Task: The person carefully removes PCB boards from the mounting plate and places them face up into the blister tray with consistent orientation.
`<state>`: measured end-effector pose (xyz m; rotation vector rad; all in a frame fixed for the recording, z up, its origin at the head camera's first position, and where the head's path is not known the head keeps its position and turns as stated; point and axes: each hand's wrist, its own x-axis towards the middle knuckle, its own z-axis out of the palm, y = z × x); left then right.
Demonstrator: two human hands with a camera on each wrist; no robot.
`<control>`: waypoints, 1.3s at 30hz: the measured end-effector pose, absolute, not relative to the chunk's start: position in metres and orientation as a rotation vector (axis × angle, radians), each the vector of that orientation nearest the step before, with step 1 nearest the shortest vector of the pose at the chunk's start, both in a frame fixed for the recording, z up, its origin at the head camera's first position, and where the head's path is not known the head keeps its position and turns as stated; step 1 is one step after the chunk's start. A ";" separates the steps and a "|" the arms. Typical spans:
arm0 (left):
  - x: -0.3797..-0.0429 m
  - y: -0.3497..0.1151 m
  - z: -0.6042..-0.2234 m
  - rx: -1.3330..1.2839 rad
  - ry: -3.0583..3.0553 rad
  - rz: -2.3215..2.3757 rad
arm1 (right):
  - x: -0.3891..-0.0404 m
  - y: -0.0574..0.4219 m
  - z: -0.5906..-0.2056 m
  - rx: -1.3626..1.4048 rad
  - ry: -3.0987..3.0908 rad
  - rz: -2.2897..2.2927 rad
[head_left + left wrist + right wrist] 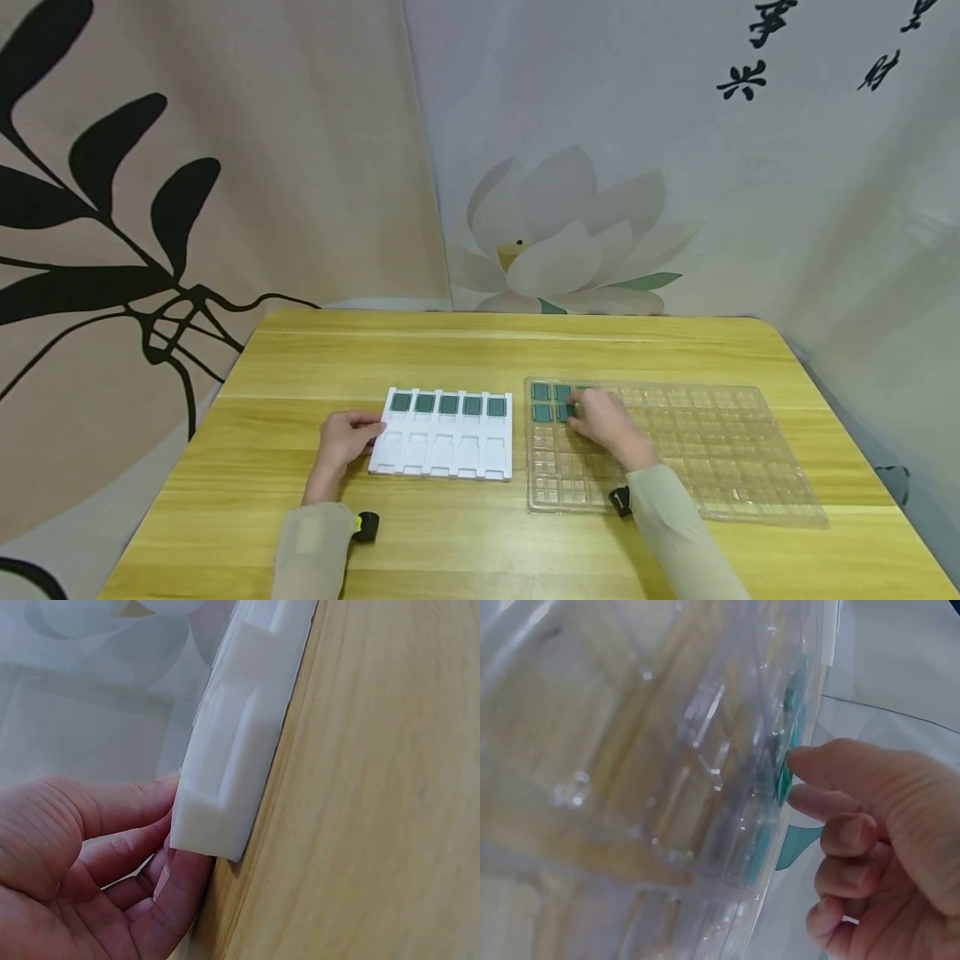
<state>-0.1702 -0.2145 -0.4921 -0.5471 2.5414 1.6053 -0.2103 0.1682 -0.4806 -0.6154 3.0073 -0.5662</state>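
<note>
My left hand [347,435] grips the left edge of a white tray [442,440] with thumb and fingers. The tray's back row carries several dark green square pieces [448,404]; its front row of slots is bare. In the left wrist view, the thumb is on one face of the white tray [217,761] and fingers are behind it. Over the back left of a clear plastic tray [720,450] is my right hand [603,421]. Its thumb and index finger pinch a green square piece [783,781] in the right wrist view. More green pieces [542,392] sit in pockets beside it.
The wooden table [442,542] bears both trays, the white one left of the clear one. The clear tray has many small pockets and stretches toward the table's right side. A printed curtain [337,167] hangs behind the table's back edge.
</note>
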 end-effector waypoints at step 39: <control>-0.169 -0.217 -0.494 -0.526 2.534 1.613 | -0.215 0.095 -0.466 -0.633 2.848 -0.829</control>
